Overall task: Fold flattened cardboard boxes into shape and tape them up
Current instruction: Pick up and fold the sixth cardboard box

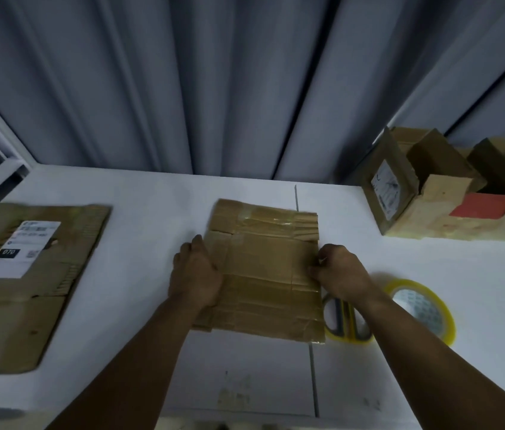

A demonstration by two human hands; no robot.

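While flat, box point(263, 274) in 2 hands point(195, 276) point(342, 274)

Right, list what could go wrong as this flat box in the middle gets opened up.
1. Old shiny tape covers the flattened box; where the left hand and right hand grip its edges, pulling may tear the creased card rather than open it.
2. The scissors lie under the right forearm, beside the box; they could get knocked or catch the arm.

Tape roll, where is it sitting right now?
In the head view, the tape roll lies flat on the white table at the right, just outside the right forearm, next to the scissors and the flattened box.
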